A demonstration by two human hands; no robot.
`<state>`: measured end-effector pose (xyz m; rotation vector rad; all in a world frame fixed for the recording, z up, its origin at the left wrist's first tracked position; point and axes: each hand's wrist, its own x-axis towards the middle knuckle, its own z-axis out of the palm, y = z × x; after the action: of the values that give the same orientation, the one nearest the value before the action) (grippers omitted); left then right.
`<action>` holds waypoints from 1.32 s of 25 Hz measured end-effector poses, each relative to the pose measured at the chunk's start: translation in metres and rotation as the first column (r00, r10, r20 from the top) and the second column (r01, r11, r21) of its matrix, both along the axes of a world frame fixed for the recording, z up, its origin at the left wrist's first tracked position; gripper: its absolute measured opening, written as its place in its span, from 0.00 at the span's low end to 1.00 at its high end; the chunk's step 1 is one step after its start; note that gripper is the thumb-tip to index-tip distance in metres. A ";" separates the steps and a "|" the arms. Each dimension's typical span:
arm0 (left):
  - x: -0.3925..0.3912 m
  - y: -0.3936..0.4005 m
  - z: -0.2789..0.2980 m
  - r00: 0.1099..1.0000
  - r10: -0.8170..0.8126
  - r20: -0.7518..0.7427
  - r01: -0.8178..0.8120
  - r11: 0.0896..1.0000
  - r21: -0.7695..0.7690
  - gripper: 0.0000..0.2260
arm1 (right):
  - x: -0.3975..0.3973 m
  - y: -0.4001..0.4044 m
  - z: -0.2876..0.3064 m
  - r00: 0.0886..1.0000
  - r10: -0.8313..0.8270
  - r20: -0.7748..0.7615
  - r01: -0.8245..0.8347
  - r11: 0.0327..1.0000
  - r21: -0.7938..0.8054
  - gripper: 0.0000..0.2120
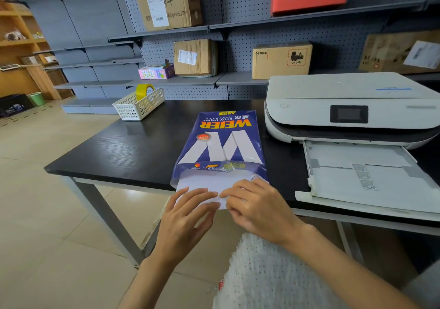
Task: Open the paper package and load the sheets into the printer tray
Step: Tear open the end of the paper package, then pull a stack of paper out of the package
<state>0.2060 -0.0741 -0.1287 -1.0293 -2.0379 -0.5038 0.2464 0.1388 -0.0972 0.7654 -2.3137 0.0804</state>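
One black table carries everything we need, and the white printer sits at its right end with its paper tray pulled out towards us, ready to be filled. Just left of the tray lies the blue paper package, its open mouth facing us at the near edge so the sheets can slide straight out. A short way of the stack already pokes from the wrapper. We pinch the sheets' near edge with both hands: our left hand has fingers spread on top, and our right hand is curled onto the same edge, thumb tucked beneath, we judge, to draw them free.
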 end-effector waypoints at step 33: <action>-0.029 0.001 0.016 0.433 -0.291 0.853 -0.561 0.654 0.507 0.19 | -0.008 0.024 0.032 0.591 -0.289 0.753 0.690 0.664 -0.287 0.24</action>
<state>0.1773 -0.0730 -0.1126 0.1056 -2.3042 -1.9765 0.2382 0.1630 -0.0652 -0.3606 -2.8406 0.8579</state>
